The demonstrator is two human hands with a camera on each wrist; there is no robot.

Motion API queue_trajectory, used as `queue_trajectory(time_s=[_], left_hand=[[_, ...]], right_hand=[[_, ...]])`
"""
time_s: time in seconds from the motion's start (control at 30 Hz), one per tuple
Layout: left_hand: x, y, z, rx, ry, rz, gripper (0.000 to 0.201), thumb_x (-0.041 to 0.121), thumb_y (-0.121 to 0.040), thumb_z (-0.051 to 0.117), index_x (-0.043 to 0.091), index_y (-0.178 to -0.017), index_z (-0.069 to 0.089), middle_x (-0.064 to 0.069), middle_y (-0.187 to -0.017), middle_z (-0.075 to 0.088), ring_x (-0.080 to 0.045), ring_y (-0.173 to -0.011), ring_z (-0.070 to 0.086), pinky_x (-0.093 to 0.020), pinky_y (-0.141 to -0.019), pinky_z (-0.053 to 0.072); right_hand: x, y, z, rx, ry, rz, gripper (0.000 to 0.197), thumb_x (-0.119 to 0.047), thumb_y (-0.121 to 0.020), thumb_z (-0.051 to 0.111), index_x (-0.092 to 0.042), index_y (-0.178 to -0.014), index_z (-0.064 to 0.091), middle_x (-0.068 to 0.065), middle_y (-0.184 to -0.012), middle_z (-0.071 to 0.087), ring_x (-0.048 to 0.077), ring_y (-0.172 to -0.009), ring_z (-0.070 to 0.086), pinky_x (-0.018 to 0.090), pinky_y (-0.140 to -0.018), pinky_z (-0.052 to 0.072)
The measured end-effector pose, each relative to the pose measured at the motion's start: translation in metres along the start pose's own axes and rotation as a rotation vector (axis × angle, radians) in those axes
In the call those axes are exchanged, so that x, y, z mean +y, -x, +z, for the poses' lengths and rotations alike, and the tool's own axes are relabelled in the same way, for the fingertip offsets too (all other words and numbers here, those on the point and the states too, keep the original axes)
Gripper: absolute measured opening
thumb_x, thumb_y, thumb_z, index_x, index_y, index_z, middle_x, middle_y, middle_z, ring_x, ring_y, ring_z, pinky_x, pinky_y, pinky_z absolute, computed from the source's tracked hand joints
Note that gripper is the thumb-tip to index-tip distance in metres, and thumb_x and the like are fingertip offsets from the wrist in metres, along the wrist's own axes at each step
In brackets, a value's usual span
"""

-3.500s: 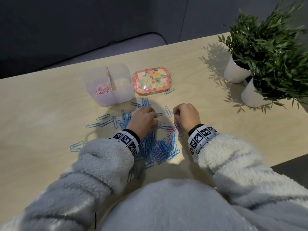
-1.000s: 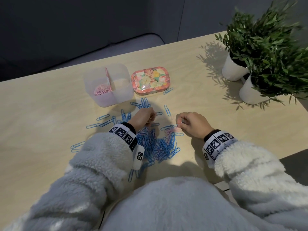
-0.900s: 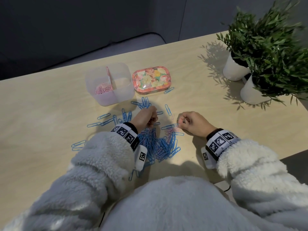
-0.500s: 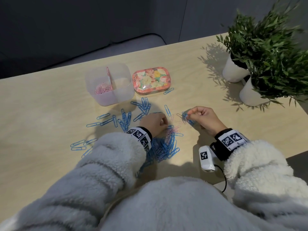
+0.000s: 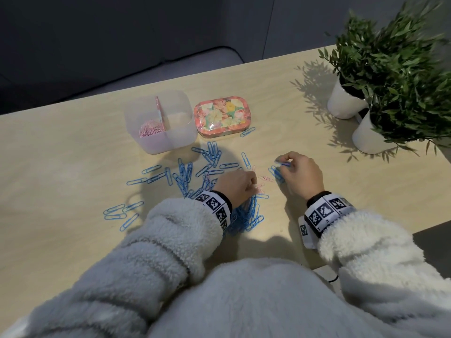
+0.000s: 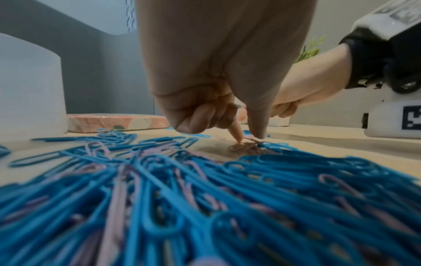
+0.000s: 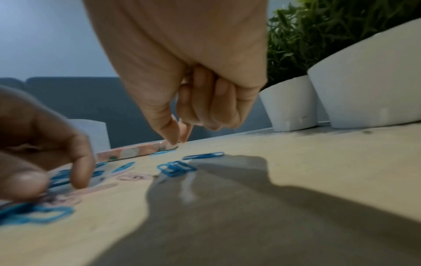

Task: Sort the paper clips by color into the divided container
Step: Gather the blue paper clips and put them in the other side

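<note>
A mixed heap of blue paper clips (image 5: 246, 213) with pink ones among them lies in front of me, and more blue clips (image 5: 183, 176) are scattered to its left. My left hand (image 5: 255, 189) is at the heap's far edge. Its thumb and forefinger tips (image 6: 238, 138) pinch a small cluster of pink clips (image 6: 244, 148) against the table. My right hand (image 5: 283, 163) hovers to the right, thumb and forefinger pinching one clip that looks blue. A small bunch of blue clips (image 7: 176, 168) lies below it. The clear divided container (image 5: 179, 140) holds pink clips (image 5: 150, 129) in its left compartment.
A floral tin (image 5: 223, 115) sits right of the container with one blue clip (image 5: 247, 131) beside it. Two white pots with green plants (image 5: 346, 108) stand at the back right. The table's near edge (image 5: 427, 230) runs close behind my right wrist.
My right hand has moved right and forward, away from the heap, and a small bunch of blue clips now lies under it. My left hand has shifted right onto the pink clips.
</note>
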State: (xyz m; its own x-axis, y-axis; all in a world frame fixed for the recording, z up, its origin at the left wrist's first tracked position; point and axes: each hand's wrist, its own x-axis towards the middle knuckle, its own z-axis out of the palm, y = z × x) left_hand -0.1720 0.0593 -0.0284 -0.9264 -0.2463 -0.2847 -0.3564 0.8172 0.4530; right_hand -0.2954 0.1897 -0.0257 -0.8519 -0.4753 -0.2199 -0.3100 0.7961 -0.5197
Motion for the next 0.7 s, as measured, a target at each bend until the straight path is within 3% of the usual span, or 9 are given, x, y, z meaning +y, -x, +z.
queue_trajectory(time_s=[0.1,0.2,0.27,0.37,0.5,0.6,0.7], left_hand=[[0.001,-0.002,0.005,-0.012,0.003,-0.013,0.020,0.031,-0.090,0.054,0.013,-0.099,0.057,-0.007,-0.100,0.065,-0.027,-0.096,0.058,-0.031,-0.073,0.039],[-0.003,-0.003,0.006,-0.094,0.076,-0.041,0.024,0.029,-0.090,0.055,0.006,-0.098,0.057,-0.012,-0.101,0.062,-0.029,-0.096,0.056,-0.031,-0.073,0.036],[-0.006,-0.002,0.004,-0.135,0.171,-0.055,0.025,0.029,-0.089,0.055,0.004,-0.092,0.057,-0.011,-0.089,0.060,-0.029,-0.088,0.056,-0.029,-0.069,0.035],[-0.010,0.000,-0.003,-0.110,0.372,-0.112,0.020,0.028,-0.090,0.055,0.010,-0.080,0.053,0.004,-0.067,0.049,-0.019,-0.069,0.049,-0.025,-0.063,0.035],[-0.022,0.002,-0.015,-0.038,0.594,-0.168,0.020,0.025,-0.087,0.060,0.019,-0.071,0.050,0.007,-0.062,0.053,-0.006,-0.053,0.048,-0.017,-0.053,0.040],[-0.031,0.006,-0.024,0.011,0.679,-0.180,0.019,0.019,-0.086,0.062,0.021,-0.071,0.050,0.007,-0.062,0.051,-0.005,-0.054,0.044,-0.010,-0.049,0.035],[-0.039,0.014,-0.038,0.073,0.752,-0.180,0.016,0.020,-0.087,0.061,0.019,-0.073,0.052,0.000,-0.068,0.058,-0.009,-0.058,0.048,-0.016,-0.054,0.038]], right_hand=[[-0.002,0.009,0.012,-0.110,0.082,-0.113,0.020,-0.029,-0.080,0.063,-0.028,-0.098,0.070,0.002,-0.103,0.072,0.029,-0.102,0.062,0.033,-0.082,0.047],[-0.004,0.015,0.017,-0.125,0.160,-0.153,0.020,-0.031,-0.083,0.063,-0.028,-0.101,0.070,0.003,-0.105,0.072,0.030,-0.105,0.062,0.034,-0.084,0.046],[-0.006,0.016,0.018,-0.120,0.204,-0.177,0.016,-0.028,-0.085,0.060,-0.026,-0.097,0.071,0.005,-0.100,0.072,0.031,-0.102,0.062,0.034,-0.081,0.045],[-0.010,0.017,0.015,-0.168,0.237,-0.217,0.010,-0.023,-0.083,0.057,-0.023,-0.087,0.067,0.004,-0.090,0.071,0.031,-0.095,0.061,0.032,-0.072,0.041],[-0.007,0.008,0.019,-0.251,0.279,-0.241,0.008,-0.021,-0.083,0.051,-0.014,-0.080,0.055,0.015,-0.084,0.064,0.036,-0.081,0.058,0.034,-0.063,0.035],[-0.009,0.003,0.018,-0.283,-0.137,-0.164,0.013,-0.008,-0.086,0.052,-0.011,-0.074,0.049,0.007,-0.066,0.056,0.023,-0.064,0.052,0.031,-0.061,0.040],[-0.015,0.000,0.012,-0.355,-0.804,0.131,0.022,0.005,-0.092,0.041,-0.009,-0.078,0.050,0.000,-0.049,0.056,0.007,-0.038,0.045,0.015,-0.037,0.032]])
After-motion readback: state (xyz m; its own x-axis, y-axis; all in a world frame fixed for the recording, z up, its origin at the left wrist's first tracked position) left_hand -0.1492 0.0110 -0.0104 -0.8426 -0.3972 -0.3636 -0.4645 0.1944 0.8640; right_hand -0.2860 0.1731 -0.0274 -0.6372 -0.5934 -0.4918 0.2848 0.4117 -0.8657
